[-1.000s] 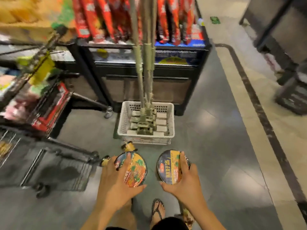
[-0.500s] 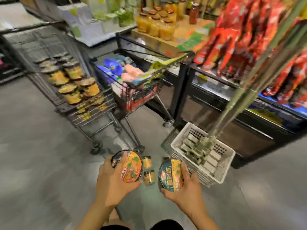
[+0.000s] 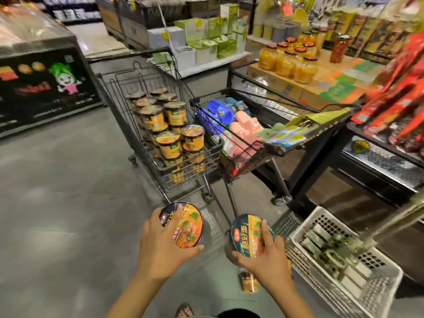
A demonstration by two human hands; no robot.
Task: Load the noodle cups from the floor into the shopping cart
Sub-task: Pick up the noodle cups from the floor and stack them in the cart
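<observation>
Grey glossy shop floor (image 3: 57,214), white basket (image 3: 372,260) at the right. Gripping an orange-lid noodle cup (image 3: 190,226) in the left hand (image 3: 160,246) and a dark-lid noodle cup (image 3: 246,235) in the right hand (image 3: 266,258), above the floor, before the shopping cart (image 3: 183,180).

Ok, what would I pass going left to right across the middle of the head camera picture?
A black cabinet with a cartoon, shopping cart holding noodle cups, second cart holding slippers, red packets on the shelf.
</observation>
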